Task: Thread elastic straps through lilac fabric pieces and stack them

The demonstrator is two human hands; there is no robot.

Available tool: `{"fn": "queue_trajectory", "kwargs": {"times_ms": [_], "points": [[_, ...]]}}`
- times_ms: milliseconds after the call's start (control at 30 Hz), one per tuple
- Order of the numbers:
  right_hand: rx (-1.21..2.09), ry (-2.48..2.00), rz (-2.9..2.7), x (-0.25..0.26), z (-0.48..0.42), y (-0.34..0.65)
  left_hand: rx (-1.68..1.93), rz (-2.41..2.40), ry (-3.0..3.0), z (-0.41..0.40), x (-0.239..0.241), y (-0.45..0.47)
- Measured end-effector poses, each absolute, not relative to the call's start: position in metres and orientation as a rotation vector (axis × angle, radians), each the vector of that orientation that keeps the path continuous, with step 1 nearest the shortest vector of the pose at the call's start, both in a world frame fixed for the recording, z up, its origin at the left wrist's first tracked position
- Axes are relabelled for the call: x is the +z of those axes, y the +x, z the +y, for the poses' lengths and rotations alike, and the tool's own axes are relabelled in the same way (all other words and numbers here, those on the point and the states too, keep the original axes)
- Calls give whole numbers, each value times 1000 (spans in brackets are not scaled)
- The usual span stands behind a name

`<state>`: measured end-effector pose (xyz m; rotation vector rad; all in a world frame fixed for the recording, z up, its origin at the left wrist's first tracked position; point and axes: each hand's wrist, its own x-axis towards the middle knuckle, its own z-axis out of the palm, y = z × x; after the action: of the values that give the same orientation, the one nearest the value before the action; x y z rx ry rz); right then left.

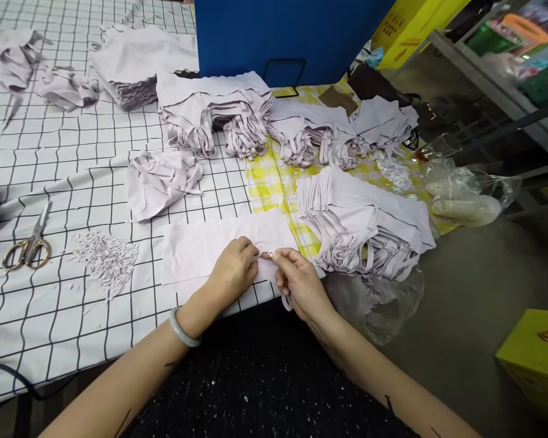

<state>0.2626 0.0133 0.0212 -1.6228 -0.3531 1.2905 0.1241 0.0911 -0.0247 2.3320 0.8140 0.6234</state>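
A flat pale lilac fabric piece (201, 246) lies at the table's near edge. My left hand (235, 267) rests on its right end, fingers pinched on a thin strap there. My right hand (299, 283) faces it, thumb and forefinger pinched on a small ring (271, 253) at the strap's end; a loop of strap hangs below this palm. The two hands almost touch. A pale green bangle (182, 328) circles my left wrist.
Stacks of lilac strappy garments (360, 225) lie right and behind (214, 112). Scissors (30, 243) and a heap of fabric trimmings (105, 255) sit left on the checked cloth (64, 170). A clear plastic bag (466, 194) and a blue bin (283, 36) stand beyond.
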Motion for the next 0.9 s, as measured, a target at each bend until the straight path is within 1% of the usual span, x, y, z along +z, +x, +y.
{"fn": "queue_trajectory", "kwargs": {"times_ms": [133,333,900], "points": [[1232,-1640,-361,19,16,260,625,912,2211,94,-21,128],[1240,-1645,-226,15,23,253,632,973,2057,97,-11,131],[1252,-1650,-147,16,33,250,629,1005,1997,97,-10,132]]}}
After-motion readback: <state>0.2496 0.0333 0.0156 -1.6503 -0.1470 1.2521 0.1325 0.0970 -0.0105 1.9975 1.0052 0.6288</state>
